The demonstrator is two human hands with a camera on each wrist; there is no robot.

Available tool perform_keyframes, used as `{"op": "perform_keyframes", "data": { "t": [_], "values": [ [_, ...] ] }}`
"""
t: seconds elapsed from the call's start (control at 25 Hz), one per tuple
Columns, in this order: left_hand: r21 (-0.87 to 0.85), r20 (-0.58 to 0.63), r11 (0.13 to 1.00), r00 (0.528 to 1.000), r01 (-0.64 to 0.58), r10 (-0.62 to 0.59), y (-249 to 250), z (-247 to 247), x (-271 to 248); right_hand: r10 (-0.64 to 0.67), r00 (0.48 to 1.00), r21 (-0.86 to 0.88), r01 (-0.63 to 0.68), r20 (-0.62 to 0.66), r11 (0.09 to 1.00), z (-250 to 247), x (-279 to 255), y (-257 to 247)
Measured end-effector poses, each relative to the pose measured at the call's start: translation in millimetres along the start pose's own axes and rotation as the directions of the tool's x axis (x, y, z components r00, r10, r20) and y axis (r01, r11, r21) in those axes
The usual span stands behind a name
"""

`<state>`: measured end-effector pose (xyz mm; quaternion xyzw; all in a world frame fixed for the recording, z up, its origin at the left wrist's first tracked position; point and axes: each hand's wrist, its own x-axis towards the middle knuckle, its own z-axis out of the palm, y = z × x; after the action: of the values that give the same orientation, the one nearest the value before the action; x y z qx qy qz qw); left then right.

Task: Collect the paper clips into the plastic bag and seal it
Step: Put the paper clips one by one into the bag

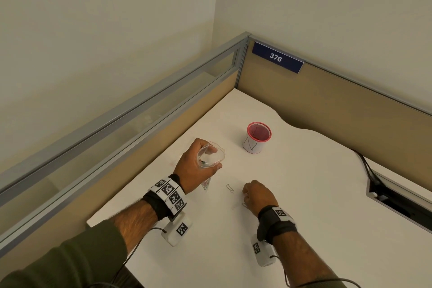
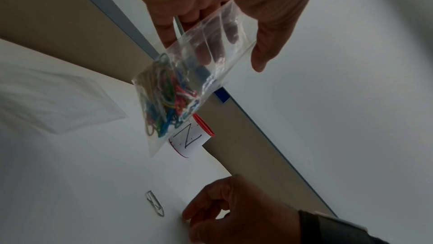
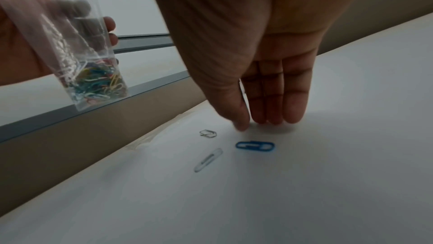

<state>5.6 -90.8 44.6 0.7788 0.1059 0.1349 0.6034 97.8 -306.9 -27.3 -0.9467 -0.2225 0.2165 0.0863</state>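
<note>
My left hand (image 1: 198, 161) grips the top of a small clear plastic bag (image 1: 211, 155) and holds it above the white desk (image 1: 304, 194). Its lower end bulges with several coloured paper clips (image 2: 168, 103); the mouth of the bag (image 2: 225, 31) stands open between my fingers. My right hand (image 1: 245, 194) is down on the desk with straight fingertips (image 3: 269, 120) touching the surface and holding nothing. Just in front of it lie a blue clip (image 3: 255, 145), a pale clip (image 3: 208, 159) and a silver clip (image 3: 208, 133). The silver clip (image 1: 230, 188) lies between my two hands.
A red mesh cup (image 1: 258, 137) with a paper label stands further back on the desk. Cubicle partitions (image 1: 327, 100) close off the back and the left. A cable slot (image 1: 397, 199) opens in the desk at the right. Something clear and flat (image 2: 58, 99) lies near the left edge.
</note>
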Motion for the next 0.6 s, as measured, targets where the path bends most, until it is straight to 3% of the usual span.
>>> {"op": "perform_keyframes", "data": {
  "t": [0.2, 0.32, 0.48, 0.6],
  "values": [
    [0.003, 0.013, 1.0, 1.0, 0.005, -0.005, 0, 8, 1, 0.0, 0.996, 0.003, 0.0, 0.093, 1.0, 9, -10, -11],
    [0.011, 0.009, 1.0, 1.0, 0.002, -0.002, 1, 9, 1, -0.018, 1.0, 0.007, 0.017, 0.011, 1.0, 21, -8, -32],
    [0.024, -0.002, 1.0, 1.0, -0.005, 0.005, 2, 6, 1, -0.011, 0.994, 0.159, 0.028, -0.107, 0.987, 17, 6, -38],
    [0.022, -0.015, 1.0, 1.0, -0.005, 0.005, -1, 0, 1, -0.043, 0.992, 0.143, 0.06, -0.114, 0.988, 6, 13, -30]
  ]
}}
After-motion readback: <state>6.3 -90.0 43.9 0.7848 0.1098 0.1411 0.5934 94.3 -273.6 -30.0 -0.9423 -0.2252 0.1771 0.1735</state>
